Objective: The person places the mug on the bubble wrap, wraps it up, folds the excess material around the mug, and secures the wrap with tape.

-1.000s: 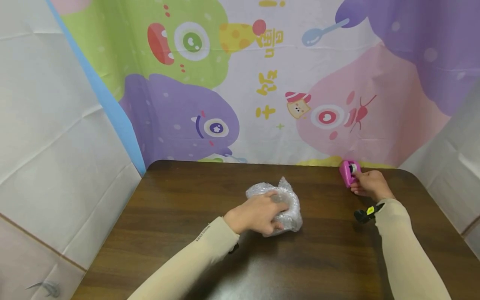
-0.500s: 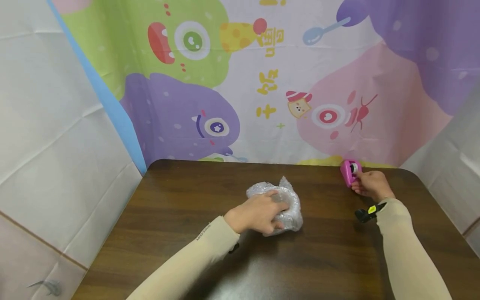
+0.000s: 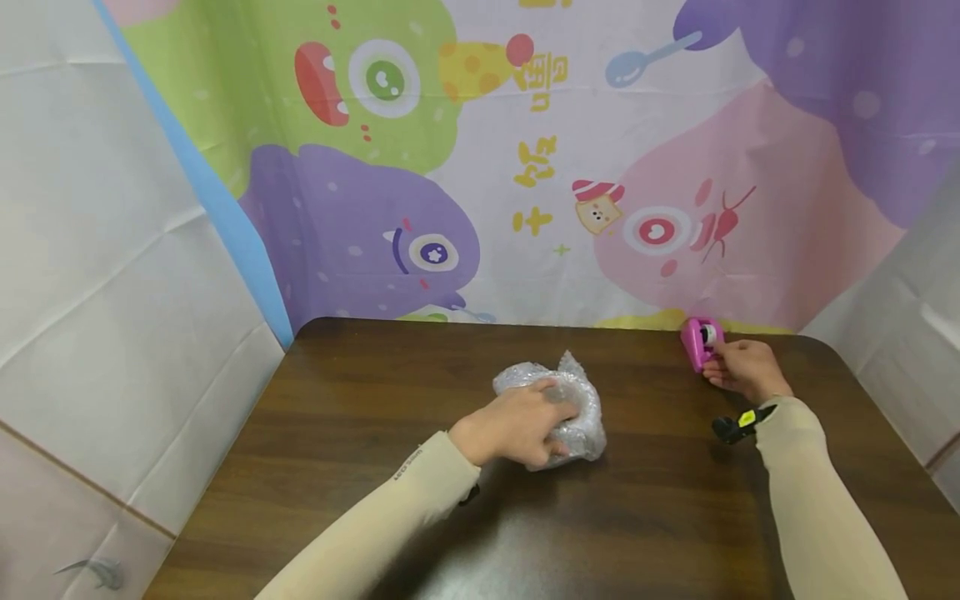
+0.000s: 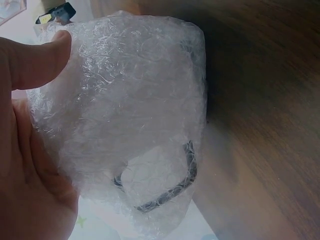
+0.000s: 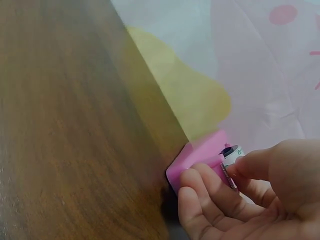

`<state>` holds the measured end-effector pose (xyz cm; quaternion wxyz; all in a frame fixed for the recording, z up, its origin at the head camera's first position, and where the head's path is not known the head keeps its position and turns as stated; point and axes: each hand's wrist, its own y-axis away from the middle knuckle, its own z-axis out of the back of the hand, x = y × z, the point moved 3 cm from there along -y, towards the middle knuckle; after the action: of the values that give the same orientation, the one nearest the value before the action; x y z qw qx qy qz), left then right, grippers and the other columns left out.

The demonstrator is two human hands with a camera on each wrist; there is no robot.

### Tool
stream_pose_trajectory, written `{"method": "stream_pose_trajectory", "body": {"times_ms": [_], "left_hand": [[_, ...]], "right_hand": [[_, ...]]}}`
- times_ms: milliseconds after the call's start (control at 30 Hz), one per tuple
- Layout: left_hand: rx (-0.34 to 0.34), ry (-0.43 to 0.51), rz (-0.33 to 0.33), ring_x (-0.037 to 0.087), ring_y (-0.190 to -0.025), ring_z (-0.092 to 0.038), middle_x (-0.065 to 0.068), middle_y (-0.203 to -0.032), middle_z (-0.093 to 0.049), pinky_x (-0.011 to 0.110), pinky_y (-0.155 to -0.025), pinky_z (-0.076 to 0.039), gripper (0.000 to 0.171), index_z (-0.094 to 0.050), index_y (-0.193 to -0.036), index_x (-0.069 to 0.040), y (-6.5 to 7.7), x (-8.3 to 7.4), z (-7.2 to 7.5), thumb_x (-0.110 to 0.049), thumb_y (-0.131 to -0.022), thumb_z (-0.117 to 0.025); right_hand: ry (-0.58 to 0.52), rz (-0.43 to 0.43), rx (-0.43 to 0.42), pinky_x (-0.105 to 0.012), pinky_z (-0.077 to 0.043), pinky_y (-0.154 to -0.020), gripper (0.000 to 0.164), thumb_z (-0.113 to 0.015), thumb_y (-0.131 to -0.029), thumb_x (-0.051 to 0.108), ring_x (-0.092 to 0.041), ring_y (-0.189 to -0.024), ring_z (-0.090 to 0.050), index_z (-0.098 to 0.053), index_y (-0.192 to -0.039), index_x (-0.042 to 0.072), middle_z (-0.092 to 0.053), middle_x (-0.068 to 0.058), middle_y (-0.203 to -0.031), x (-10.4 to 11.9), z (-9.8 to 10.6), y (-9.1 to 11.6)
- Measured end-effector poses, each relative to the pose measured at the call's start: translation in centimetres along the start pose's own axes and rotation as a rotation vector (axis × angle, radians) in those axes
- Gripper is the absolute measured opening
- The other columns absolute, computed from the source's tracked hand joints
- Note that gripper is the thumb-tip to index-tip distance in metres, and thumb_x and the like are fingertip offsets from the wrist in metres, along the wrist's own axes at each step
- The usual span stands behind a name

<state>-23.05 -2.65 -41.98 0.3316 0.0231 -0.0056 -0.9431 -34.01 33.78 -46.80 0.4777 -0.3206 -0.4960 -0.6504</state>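
A mug wrapped in clear bubble wrap [image 3: 588,429] stands near the middle of the brown table. My left hand [image 3: 510,425] grips it from above, with its fingers over the top. Through the wrap, in the left wrist view, a dark-edged handle [image 4: 172,194] shows. At the back right edge of the table is a pink tape dispenser [image 3: 694,346], and my right hand [image 3: 750,369] holds it. The thumb and index finger pinch at its cutter edge, beside the small tape roll [image 5: 232,154]; the other fingers lie along its side. Whether a tape end is between them is hidden.
The brown wooden table [image 3: 337,400] ends at a cartoon-printed cloth [image 3: 525,275] hanging behind it. Pale wall panels [image 3: 127,292] flank both sides. A black wrist camera [image 3: 735,427] sticks out from the right sleeve.
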Motion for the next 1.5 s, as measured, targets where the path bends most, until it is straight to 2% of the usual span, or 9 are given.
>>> {"method": "stream_pose_trajectory", "body": {"times_ms": [100, 300, 633, 800, 1067, 1300, 1500], "left_hand": [[0.005, 0.007, 0.005, 0.010, -0.102, -0.071, -0.011, -0.055, -0.044, 0.027, -0.125, -0.030, 0.031, -0.064, -0.116, -0.019, 0.0, 0.0, 0.0, -0.038, -0.093, -0.071], [0.010, 0.013, -0.008, 0.004, -0.071, -0.067, -0.011, -0.055, -0.044, 0.027, -0.127, -0.024, 0.031, -0.064, -0.116, -0.018, 0.0, -0.1, 0.0, -0.038, -0.094, -0.070], [0.004, 0.016, -0.007, 0.004, -0.064, -0.063, -0.011, -0.054, -0.043, 0.027, -0.128, -0.023, 0.028, -0.063, -0.114, -0.018, 0.0, -0.1, 0.1, -0.036, -0.094, -0.070], [-0.008, 0.012, -0.014, 0.003, -0.057, -0.057, -0.011, -0.055, -0.042, 0.028, -0.128, -0.023, 0.026, -0.063, -0.111, -0.018, 0.0, -0.1, 0.1, -0.036, -0.094, -0.070], [0.000, 0.007, -0.009, 0.002, -0.057, -0.054, -0.011, -0.055, -0.042, 0.028, -0.128, -0.023, 0.029, -0.063, -0.114, -0.018, 0.1, -0.2, 0.1, -0.038, -0.094, -0.070], [-0.004, 0.001, -0.010, 0.006, -0.073, -0.066, -0.011, -0.059, -0.047, 0.029, -0.128, -0.024, 0.032, -0.064, -0.118, -0.017, 0.1, -0.2, 0.0, -0.037, -0.093, -0.070], [-0.011, -0.002, -0.016, 0.005, -0.066, -0.063, -0.011, -0.058, -0.046, 0.029, -0.128, -0.023, 0.032, -0.064, -0.117, -0.016, 0.1, -0.2, 0.0, -0.037, -0.093, -0.071]], "right_hand": [[-0.021, -0.006, 0.016, -0.027, -0.063, -0.075, 0.053, -0.040, -0.111, 0.030, -0.007, -0.072, -0.071, -0.041, -0.137, -0.016, -0.071, 0.004, -0.079, -0.1, 0.1, -0.1], [-0.029, -0.007, 0.019, -0.028, -0.064, -0.076, 0.047, -0.039, -0.111, 0.029, -0.008, -0.072, -0.071, -0.042, -0.133, -0.013, -0.070, 0.003, -0.079, -0.2, 0.1, -0.4], [-0.021, 0.010, -0.008, -0.028, -0.064, -0.073, 0.033, -0.039, -0.110, 0.027, -0.007, -0.070, -0.071, -0.048, -0.116, -0.005, -0.070, 0.005, -0.076, -0.1, -0.1, -0.3], [0.024, 0.017, -0.035, -0.028, -0.064, -0.074, 0.038, -0.039, -0.110, 0.029, -0.006, -0.070, -0.070, -0.048, -0.118, -0.007, -0.069, 0.004, -0.077, 0.0, -0.3, 0.0], [0.051, 0.052, -0.073, -0.030, -0.064, -0.076, 0.039, -0.041, -0.110, 0.029, -0.007, -0.072, -0.071, -0.047, -0.119, -0.008, -0.069, 0.001, -0.080, -0.6, -0.3, 0.0], [0.037, 0.085, -0.096, -0.029, -0.064, -0.073, 0.033, -0.041, -0.109, 0.026, -0.006, -0.070, -0.070, -0.047, -0.114, -0.006, -0.069, 0.003, -0.078, -0.9, -0.4, -0.2], [0.022, 0.107, -0.109, -0.028, -0.064, -0.075, 0.033, -0.042, -0.109, 0.027, -0.005, -0.071, -0.071, -0.048, -0.113, -0.005, -0.070, 0.003, -0.079, -1.2, -0.5, -0.3]]}}
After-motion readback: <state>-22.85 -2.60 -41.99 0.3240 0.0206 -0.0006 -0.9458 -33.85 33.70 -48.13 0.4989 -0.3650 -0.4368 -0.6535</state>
